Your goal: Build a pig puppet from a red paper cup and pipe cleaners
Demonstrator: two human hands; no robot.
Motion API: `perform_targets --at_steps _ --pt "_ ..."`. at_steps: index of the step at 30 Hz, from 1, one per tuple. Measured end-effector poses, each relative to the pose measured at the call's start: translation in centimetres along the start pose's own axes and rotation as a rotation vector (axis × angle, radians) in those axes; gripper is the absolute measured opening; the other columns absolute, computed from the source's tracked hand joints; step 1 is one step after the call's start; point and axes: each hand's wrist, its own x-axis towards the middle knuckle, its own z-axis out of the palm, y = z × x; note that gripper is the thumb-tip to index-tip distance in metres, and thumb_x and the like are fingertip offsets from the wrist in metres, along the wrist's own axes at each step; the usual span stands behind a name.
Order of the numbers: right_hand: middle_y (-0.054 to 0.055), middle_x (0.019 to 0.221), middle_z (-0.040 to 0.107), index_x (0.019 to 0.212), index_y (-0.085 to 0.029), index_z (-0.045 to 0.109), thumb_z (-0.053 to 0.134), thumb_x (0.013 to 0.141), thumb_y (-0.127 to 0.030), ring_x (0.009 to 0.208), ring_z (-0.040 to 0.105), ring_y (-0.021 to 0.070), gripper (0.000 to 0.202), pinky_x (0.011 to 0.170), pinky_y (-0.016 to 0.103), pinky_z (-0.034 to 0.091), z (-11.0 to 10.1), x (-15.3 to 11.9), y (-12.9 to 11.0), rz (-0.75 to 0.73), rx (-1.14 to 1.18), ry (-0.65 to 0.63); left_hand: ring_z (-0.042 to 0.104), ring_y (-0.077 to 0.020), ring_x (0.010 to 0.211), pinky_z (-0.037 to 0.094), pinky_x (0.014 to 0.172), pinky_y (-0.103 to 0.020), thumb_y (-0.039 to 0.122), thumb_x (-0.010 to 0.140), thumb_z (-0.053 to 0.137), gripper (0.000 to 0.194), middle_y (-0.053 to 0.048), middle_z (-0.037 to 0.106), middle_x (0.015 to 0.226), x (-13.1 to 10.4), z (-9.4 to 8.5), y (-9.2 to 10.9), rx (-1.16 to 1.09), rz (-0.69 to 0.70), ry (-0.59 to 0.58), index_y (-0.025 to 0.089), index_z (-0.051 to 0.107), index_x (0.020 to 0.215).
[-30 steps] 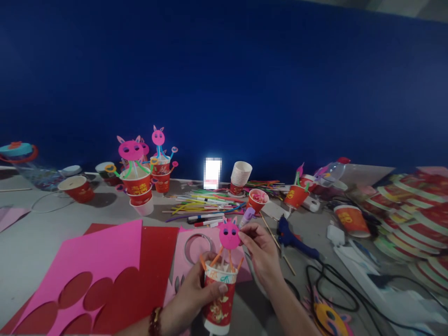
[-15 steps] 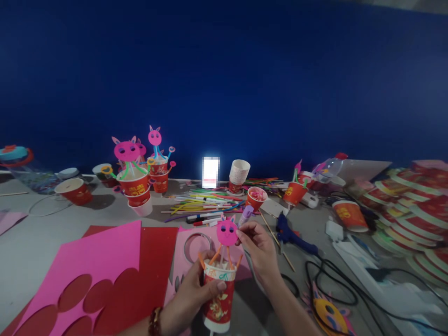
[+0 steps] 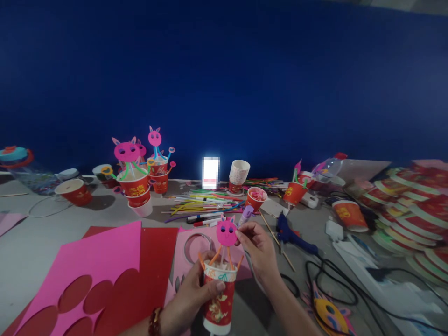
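Observation:
My left hand (image 3: 203, 289) is wrapped round a red paper cup (image 3: 224, 296) with a white rim and gold print. A pink round paper face (image 3: 227, 234) with small ears and dark eyes rises above the cup on a stick. Orange pipe cleaners (image 3: 229, 257) stick up from the cup's rim around it. With thumb and forefinger, my right hand (image 3: 258, 249) pinches the right edge of the pink face. Just behind that hand lies a purple-capped glue stick (image 3: 247, 213). The end of a stick shows beneath the cup.
Pink foam sheet (image 3: 101, 252) with round cut-outs lies on red sheet at left. A blue glue gun (image 3: 294, 235) and its black cord lie at right, near a power strip (image 3: 374, 275). Behind are pipe cleaners (image 3: 206, 203), finished cup figures (image 3: 132, 182) and stacked cups (image 3: 240, 172).
Almost nothing differs. Both hands keep their hold on the cup and the pink face, which has shifted very slightly.

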Motion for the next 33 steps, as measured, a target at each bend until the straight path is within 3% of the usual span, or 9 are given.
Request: perform_targets --at_steps 6,16,22,33 --pt "-0.002 0.069 0.065 0.081 -0.021 0.067 0.081 0.079 -0.033 0.059 0.063 0.0134 0.019 0.058 0.025 0.050 0.14 0.18 0.13 -0.010 -0.016 0.009 0.065 -0.0225 0.095 0.050 0.090 -0.035 0.040 0.071 0.087 0.052 -0.009 0.071 0.104 -0.20 0.45 0.41 -0.033 -0.005 -0.032 0.018 0.064 0.112" --pt "-0.002 0.068 0.065 0.082 -0.021 0.068 0.082 0.078 -0.035 0.060 0.062 0.0134 0.020 0.059 0.024 0.049 0.10 -0.09 -0.04 0.003 0.059 0.057 0.066 -0.0224 0.093 0.050 0.088 -0.035 0.041 0.068 0.089 0.057 -0.009 0.071 0.104 -0.04 -0.01 -0.13 -0.028 -0.035 0.018 0.017 0.065 0.114" --pt "-0.002 0.071 0.065 0.082 -0.022 0.068 0.082 0.079 -0.034 0.060 0.062 0.0132 0.018 0.060 0.025 0.050 0.33 -0.25 0.03 0.014 0.047 -0.007 0.067 -0.0245 0.096 0.050 0.090 -0.036 0.042 0.070 0.088 0.058 -0.010 0.072 0.105 -0.09 0.28 0.24 -0.017 -0.019 0.024 0.017 0.065 0.117" --pt "-0.002 0.074 0.066 0.084 -0.022 0.068 0.080 0.082 -0.035 0.062 0.064 0.0132 0.018 0.061 0.024 0.052 0.29 -0.25 0.25 -0.024 0.019 -0.008 0.067 -0.0263 0.101 0.051 0.091 -0.036 0.042 0.070 0.088 0.060 -0.011 0.073 0.108 -0.10 0.20 0.12 -0.024 -0.008 0.017 0.017 0.064 0.119"
